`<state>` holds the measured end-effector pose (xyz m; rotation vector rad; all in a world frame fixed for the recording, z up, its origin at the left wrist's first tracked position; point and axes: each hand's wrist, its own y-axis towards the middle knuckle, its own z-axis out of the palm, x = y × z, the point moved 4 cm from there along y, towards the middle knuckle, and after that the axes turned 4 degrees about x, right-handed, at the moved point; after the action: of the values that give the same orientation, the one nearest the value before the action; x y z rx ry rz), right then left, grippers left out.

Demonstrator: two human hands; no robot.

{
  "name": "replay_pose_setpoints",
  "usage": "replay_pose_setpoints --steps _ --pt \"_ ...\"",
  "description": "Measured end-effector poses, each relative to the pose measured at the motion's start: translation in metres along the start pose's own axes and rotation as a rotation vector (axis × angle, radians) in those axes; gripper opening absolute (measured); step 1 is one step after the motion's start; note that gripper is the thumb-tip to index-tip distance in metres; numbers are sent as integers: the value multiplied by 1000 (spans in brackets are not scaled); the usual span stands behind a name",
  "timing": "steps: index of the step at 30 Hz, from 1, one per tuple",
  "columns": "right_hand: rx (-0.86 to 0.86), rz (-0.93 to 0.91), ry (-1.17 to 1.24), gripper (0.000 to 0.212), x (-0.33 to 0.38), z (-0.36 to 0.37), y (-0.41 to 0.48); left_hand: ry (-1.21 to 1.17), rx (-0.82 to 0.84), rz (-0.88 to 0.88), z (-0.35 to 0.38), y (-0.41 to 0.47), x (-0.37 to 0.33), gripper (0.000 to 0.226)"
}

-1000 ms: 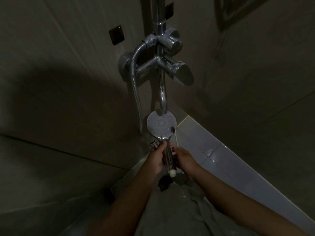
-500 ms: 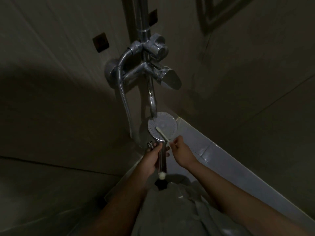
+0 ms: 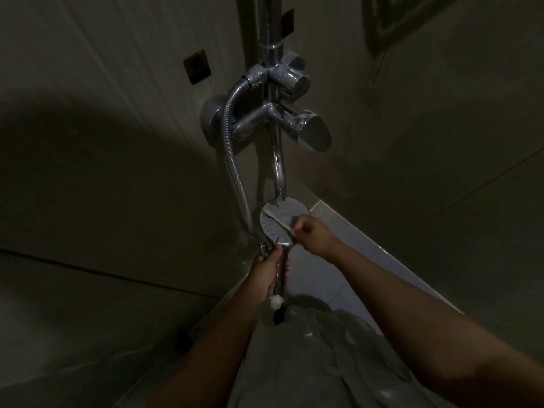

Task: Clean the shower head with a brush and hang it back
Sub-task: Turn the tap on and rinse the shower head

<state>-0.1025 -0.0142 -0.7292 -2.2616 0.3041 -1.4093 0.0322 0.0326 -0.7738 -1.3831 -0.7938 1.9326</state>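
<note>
Shower head (image 3: 295,212) low under spout (image 3: 278,172), face up. Left hand (image 3: 266,275) fingers wrapped round chrome handle: rigid, probably slick, best hold. Right hand (image 3: 312,234) fingers pinch light brush (image 3: 275,219), laid across face.

Standing by in this dim shower corner, I can see a loose grey-green garment (image 3: 323,366) covering the person's front. Its cloth is bunched into soft folds and creases, and a few ridges catch the weak light. The left forearm (image 3: 212,348) and right forearm (image 3: 412,304) are bare to the wrist, and the left hand (image 3: 266,275) and right hand (image 3: 313,235) are bare too.
</note>
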Motion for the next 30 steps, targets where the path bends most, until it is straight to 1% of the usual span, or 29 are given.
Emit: replay_pose_setpoints --steps 1,3,5,6,7,8,10,12,13,14,17,18,19,20,23,24,25,27,28,29,30 --pt "0 -2 -1 34 -1 -2 2 8 0 1 0 0 -1 25" --pt "-86 25 -20 32 -6 -15 11 39 -5 9 0 0 -3 25" --pt "-213 105 -76 25 -13 -31 17 91 -7 18 -1 1 -3 24" --pt "-269 141 -68 19 -15 -35 17 110 -1 20 0 1 -4 23" --pt "-286 154 -29 15 -15 -37 15 118 4 21 2 0 -5 23" --pt "-250 129 32 16 -11 -34 8 119 9 23 3 0 -6 22" --pt "-38 18 110 22 1 -16 -5 121 12 25 6 2 -8 24" --pt "145 -63 27 25 6 0 -12 113 24 18 9 3 -10 24" --pt "149 -93 -14 26 4 1 -11 109 38 13 11 3 -10 24" --pt "104 -92 2 26 1 -3 -8 105 54 11 12 4 -11 23" --pt "-191 26 198 23 -15 -29 6 100 80 24 16 4 -14 23" --pt "-271 58 210 25 -18 -38 7 103 81 28 16 5 -14 23" --pt "-297 68 180 27 -19 -43 6 110 80 31 16 5 -15 22" --pt "-263 59 149 28 -16 -43 4 114 76 31 14 5 -17 22" --pt "11 37 148 26 -6 -23 -10 102 54 22 8 11 -19 23" --pt "27 46 159 25 -9 -21 -11 102 55 20 7 12 -20 23" --pt "-29 55 184 24 -13 -23 -11 108 56 21 6 14 -20 23" --pt "-247 79 201 25 -24 -41 -6 110 54 29 5 16 -20 23" --pt "-308 90 194 25 -28 -49 -5 103 50 30 4 16 -20 23" --pt "-309 90 184 24 -27 -53 -5 101 53 30 3 17 -20 23" --pt "-243 71 178 23 -23 -52 -8 100 58 27 2 18 -20 22"
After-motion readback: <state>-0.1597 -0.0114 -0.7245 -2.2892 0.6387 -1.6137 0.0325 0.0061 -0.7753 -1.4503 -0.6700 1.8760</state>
